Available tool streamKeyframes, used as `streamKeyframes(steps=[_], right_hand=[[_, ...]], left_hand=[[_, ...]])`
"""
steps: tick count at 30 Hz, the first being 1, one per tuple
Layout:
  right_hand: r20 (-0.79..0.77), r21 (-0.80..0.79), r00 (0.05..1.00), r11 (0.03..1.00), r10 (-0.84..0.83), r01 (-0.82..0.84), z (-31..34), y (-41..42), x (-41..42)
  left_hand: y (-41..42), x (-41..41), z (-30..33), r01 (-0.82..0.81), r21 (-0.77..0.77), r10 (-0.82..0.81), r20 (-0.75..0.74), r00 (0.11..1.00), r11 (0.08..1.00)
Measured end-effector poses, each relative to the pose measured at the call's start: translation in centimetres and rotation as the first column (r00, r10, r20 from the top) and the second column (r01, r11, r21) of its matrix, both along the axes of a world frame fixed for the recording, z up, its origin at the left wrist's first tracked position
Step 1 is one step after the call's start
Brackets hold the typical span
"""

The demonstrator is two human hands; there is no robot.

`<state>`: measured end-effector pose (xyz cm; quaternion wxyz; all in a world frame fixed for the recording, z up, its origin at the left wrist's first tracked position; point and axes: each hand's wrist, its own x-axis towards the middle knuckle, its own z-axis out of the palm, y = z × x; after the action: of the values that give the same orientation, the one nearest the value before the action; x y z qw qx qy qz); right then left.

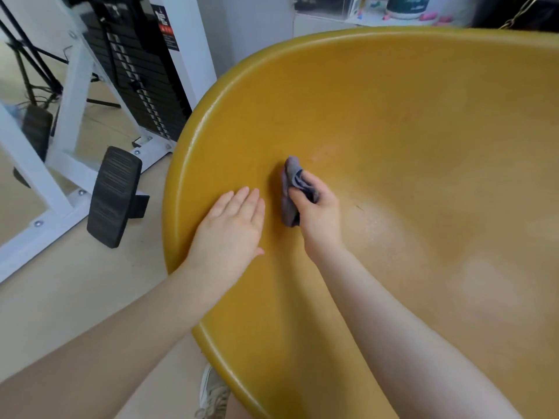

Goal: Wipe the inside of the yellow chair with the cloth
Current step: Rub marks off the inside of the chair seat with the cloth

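Pale wooden flooring (99,294) is showing along the left and lower left of the frame, beneath a white-framed weight machine (75,95) occupying the upper left; its black weight stack (136,71) is standing upright, and a black ribbed foot pedal (116,196) is projecting from the frame near the floor. A white shelf (348,22) carrying small coloured items, too blurred to identify, is running along the top edge. The yellow chair (408,131), a large rounded shell with a thick rolled rim, is filling the centre and right of the frame. The left hand (231,228) is lying flat on the inner wall just inside the left rim, its fingers (242,198) straight, close together and holding nothing. Just to its right, apart from it, the right hand (317,213) is gripping a bunched grey cloth (292,189), its fingers (311,184) curling round the fabric. The cloth is pressing against the inner surface of the chair, left of centre in the frame. Both bare forearms are entering from the bottom edge. A light-coloured laced shoe (211,394) is appearing at the bottom edge, below the chair's rim.
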<state>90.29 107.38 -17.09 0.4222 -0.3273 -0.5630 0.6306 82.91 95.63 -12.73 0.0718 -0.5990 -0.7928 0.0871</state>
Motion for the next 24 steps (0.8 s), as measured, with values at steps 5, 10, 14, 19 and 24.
streamKeyframes(steps=[5, 10, 14, 19, 24], right_hand=[[0.278, 0.706, 0.942, 0.705, -0.188, -0.067, -2.6, -2.8, -2.9], [0.192, 0.723, 0.891, 0.673, -0.413, 0.156, -0.6, 2.6, -5.5], [0.235, 0.739, 0.875, 0.662, -0.423, 0.122, -0.6, 3.3, -5.6], [0.333, 0.806, 0.933, 0.554, -0.136, -0.207, -5.4, -4.1, 0.2], [0.347, 0.872, 0.928, 0.409, -0.134, -0.268, -6.0, -3.4, 0.9]], left_hand=[[-1.7, -0.9, 1.3, -0.203, -0.124, 0.151, -0.341, 0.928, 0.971], [-1.5, -1.4, 0.8, -0.138, -0.13, 0.095, -0.29, 0.952, 0.982], [-1.7, -1.3, 0.6, -0.123, -0.093, 0.086, -0.328, 0.941, 0.988], [-1.6, -1.4, 1.2, -0.177, -0.078, 0.144, -0.321, 0.936, 0.981], [-1.4, -1.1, 1.3, -0.174, -0.092, 0.132, -0.343, 0.93, 0.98]])
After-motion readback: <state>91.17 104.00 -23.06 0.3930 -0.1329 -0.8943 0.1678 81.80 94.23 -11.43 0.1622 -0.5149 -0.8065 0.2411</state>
